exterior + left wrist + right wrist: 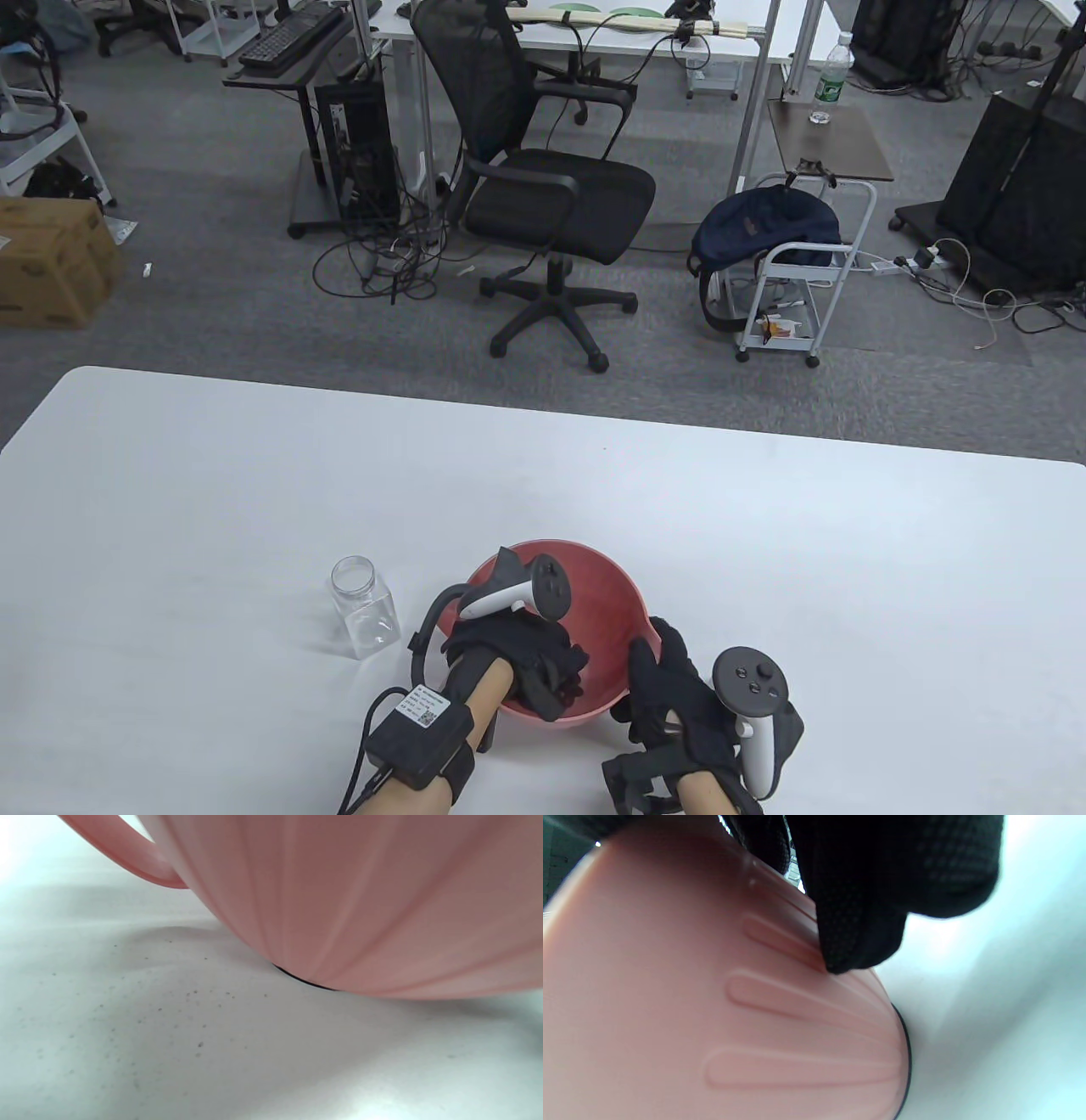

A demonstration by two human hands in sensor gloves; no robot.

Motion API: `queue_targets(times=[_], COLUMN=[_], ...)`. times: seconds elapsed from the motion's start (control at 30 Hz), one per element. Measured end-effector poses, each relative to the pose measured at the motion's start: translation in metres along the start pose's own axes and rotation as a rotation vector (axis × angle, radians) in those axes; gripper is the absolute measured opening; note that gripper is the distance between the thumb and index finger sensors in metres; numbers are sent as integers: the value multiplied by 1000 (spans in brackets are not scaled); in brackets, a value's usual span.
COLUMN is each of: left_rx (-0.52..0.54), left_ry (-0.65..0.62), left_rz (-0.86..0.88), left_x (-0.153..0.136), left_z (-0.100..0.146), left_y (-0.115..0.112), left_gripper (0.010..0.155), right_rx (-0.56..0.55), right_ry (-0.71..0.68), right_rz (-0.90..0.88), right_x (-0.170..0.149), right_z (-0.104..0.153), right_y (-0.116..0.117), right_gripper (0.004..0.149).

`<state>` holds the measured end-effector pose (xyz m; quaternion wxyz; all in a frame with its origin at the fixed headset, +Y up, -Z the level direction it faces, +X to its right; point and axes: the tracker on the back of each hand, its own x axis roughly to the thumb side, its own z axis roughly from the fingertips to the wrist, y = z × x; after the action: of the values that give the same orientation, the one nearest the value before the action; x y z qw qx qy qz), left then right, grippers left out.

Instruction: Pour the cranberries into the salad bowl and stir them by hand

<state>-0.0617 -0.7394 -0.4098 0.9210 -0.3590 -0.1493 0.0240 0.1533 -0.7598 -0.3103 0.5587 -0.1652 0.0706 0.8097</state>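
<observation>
- Gripped at its right rim by the gloved right hand [679, 692]: round pink plastic salad bowl [615, 598]; fingers [857, 942] are curled against the ribbed outer wall, seen close in the right wrist view.
- Gloved left hand [530, 658] is seen reaching down inside the bowl, fingers bent downward; whether anything is pinched cannot be told.
- Cranberries are not made out in any view; bowl contents are hidden by the left hand.
- Bowl is stood near the front edge of the white table [254, 492], its dark base ring [303, 980] touching the tabletop; small dark specks are scattered beside it in the left wrist view.
- Clear square plastic jar [365, 607], lidless and upright, is placed just left of the bowl, not touching it.
- Black mesh office chair [543, 187] is seen beyond the table on grey carpet.
</observation>
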Motion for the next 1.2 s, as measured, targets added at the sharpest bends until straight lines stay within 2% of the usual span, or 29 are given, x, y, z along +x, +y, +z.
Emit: queue_targets(times=[0.1,0.43,0.67,1.2], left_rx=[-42,-28,-18,-14], left_ry=[-10,-46,-104,-111], left_rz=[6,-3,19,21], left_x=[2,2,4,4], left_z=[0,-2,1,0], left_y=[-1,-1,1,1], left_gripper=[53,54,61,62], right_rx=[0,-2,-2,-3], right_ry=[-1,-3,-1,1], right_rz=[1,3,1,-2], right_x=[0,0,0,0], right_z=[0,0,0,0], right_y=[0,0,0,0], right_gripper=[64,64,64,64])
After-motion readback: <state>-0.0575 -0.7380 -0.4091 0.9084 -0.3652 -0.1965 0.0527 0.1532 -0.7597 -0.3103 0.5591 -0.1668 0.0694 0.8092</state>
